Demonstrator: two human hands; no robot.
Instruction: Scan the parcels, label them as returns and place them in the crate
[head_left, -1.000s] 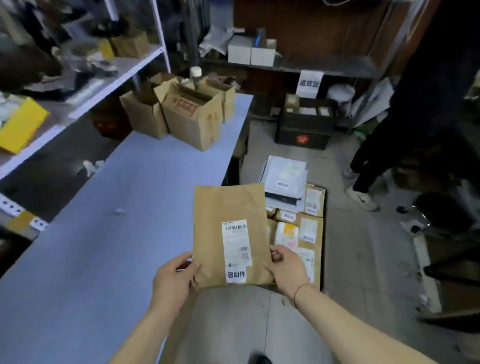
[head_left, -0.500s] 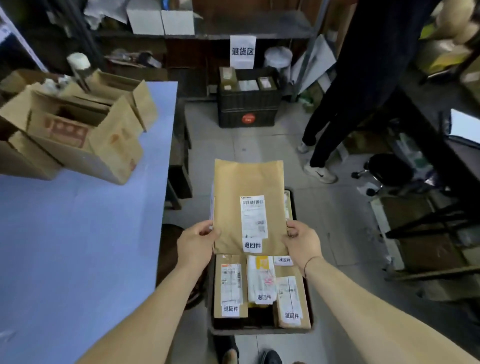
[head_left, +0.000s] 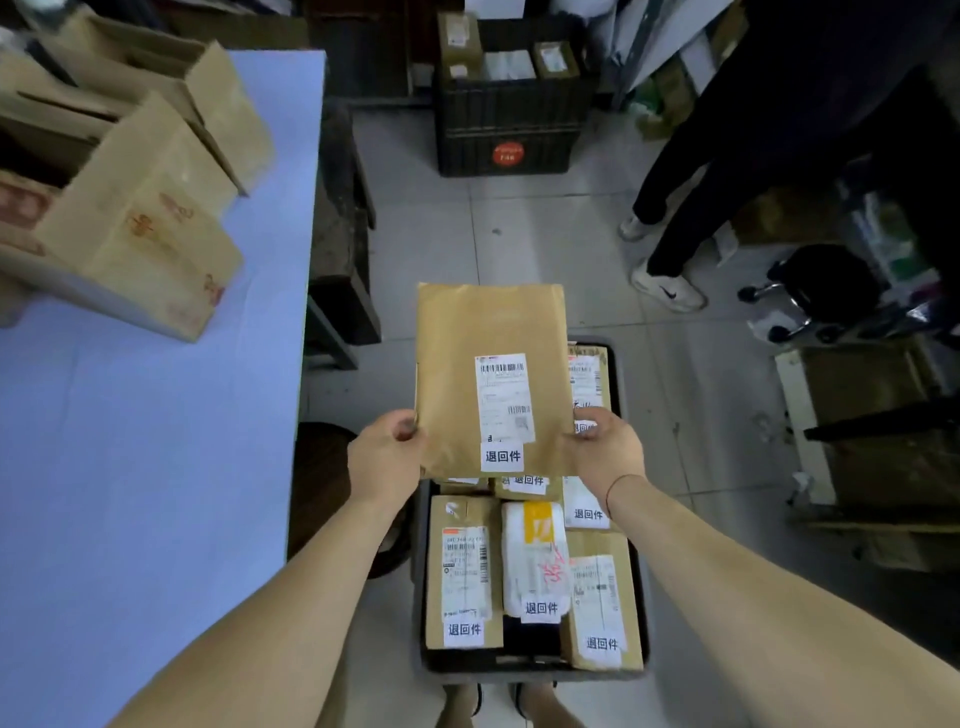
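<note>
Gripping envelope (head_left: 467, 364) edges, left hand (head_left: 385, 457), right hand (head_left: 605, 451).

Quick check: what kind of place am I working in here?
Likely a parcel depot's returns area: a floor crate of labelled parcels, another black crate of boxes by the wall, and cardboard cartons on the blue table.

A pale blue table (head_left: 156, 441) fills the left side, with open cardboard boxes (head_left: 150, 228) standing on its far end. A second person's dark trouser legs (head_left: 727, 171) and white sneakers (head_left: 667, 291) stand on the grey tiled floor (head_left: 519, 234) at upper right. Near them sits a black wheeled stool (head_left: 826, 286). Beside the table stands a dark wooden bench (head_left: 340, 234).
</note>
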